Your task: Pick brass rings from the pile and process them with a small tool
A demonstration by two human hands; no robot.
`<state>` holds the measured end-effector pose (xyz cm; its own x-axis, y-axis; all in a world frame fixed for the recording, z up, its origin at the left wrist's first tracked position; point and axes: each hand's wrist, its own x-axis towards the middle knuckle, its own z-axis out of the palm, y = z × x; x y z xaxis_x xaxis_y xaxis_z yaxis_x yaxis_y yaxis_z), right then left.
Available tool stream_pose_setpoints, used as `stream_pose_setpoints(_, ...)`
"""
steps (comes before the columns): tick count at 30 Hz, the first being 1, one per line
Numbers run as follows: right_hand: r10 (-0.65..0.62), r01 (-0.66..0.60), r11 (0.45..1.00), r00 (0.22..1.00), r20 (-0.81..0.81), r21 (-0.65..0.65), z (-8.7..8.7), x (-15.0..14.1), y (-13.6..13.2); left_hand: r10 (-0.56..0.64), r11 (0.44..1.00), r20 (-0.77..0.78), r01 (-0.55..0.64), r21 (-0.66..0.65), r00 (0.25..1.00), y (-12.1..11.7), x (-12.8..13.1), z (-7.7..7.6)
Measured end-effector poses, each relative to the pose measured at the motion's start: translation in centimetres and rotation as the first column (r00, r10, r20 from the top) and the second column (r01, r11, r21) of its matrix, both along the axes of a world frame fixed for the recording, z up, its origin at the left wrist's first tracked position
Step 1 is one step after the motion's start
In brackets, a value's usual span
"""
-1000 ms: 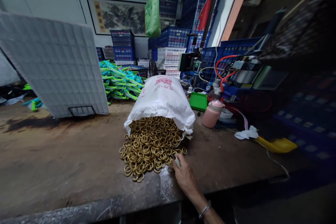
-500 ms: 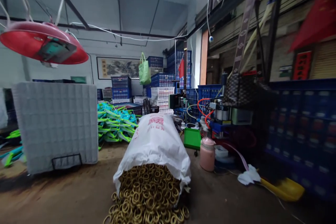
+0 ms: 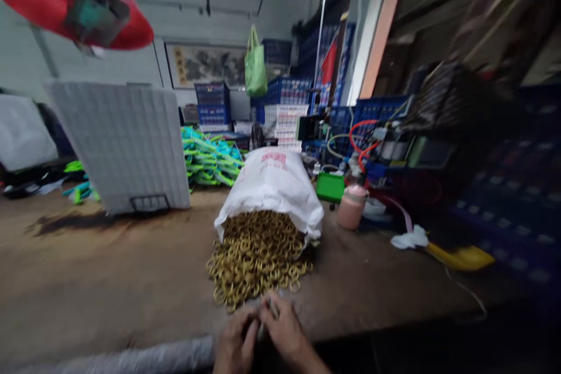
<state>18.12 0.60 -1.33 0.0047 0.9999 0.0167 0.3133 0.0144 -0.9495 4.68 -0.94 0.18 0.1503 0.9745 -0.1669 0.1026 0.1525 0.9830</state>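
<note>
At the table's front edge my left hand (image 3: 236,340) and my right hand (image 3: 286,327) come together, fingertips almost meeting. Both have bent, pinched fingers. A small dark thing may sit between them, but blur hides what it is. Just beyond my fingers lies a heap of brass-coloured rings (image 3: 245,269). These spill from the mouth of a white woven sack (image 3: 276,187) with red print, lying on its side.
A grey quilted panel (image 3: 123,146) stands on the worktable (image 3: 144,280) at left, near green and blue pieces (image 3: 210,158). Right of the sack are a green tray (image 3: 330,187), a pink jar (image 3: 352,208) and a yellow scoop (image 3: 464,258). A red lamp (image 3: 131,17) hangs upper left.
The view has tipped downward, so the sack and rings sit higher in the picture and the table's front edge shows. Both my hands have come into view at the bottom.
</note>
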Motion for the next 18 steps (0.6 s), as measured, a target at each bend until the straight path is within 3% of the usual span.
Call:
stream_pose_setpoints(1,0.035,-0.035,0.999,0.999,0.011,0.008,0.5,-0.2,-0.6,0.057,0.992,-0.064,-0.049,0.118,0.996,-0.4,0.0,-0.1)
stream_pose_setpoints(3,0.079,-0.079,0.997,0.997,-0.005,-0.017,1.3,-0.4,-0.9,0.064,0.963,-0.131,-0.027,0.268,0.989,-0.9,0.1,-0.1)
stream_pose_setpoints(6,0.098,-0.100,0.994,0.995,-0.037,-0.050,1.6,-0.5,-0.7,0.076,0.950,-0.095,-0.043,0.309,0.993,-1.4,0.2,0.4)
stream_pose_setpoints(8,0.093,-0.095,0.994,0.995,-0.042,-0.053,1.5,-0.5,-0.6,0.065,0.966,-0.018,-0.059,0.253,0.998,-1.5,0.2,0.5)
stream_pose_setpoints(13,0.083,-0.084,0.995,0.996,-0.005,-0.056,0.8,-0.7,-0.5,0.034,0.993,0.210,-0.010,-0.118,0.977,-1.1,0.2,-0.3)
stream_pose_setpoints(18,0.139,-0.141,0.988,0.990,-0.031,-0.064,0.5,-1.0,-0.4,0.053,0.977,0.367,0.028,-0.210,0.929,-1.2,-0.1,-0.7)
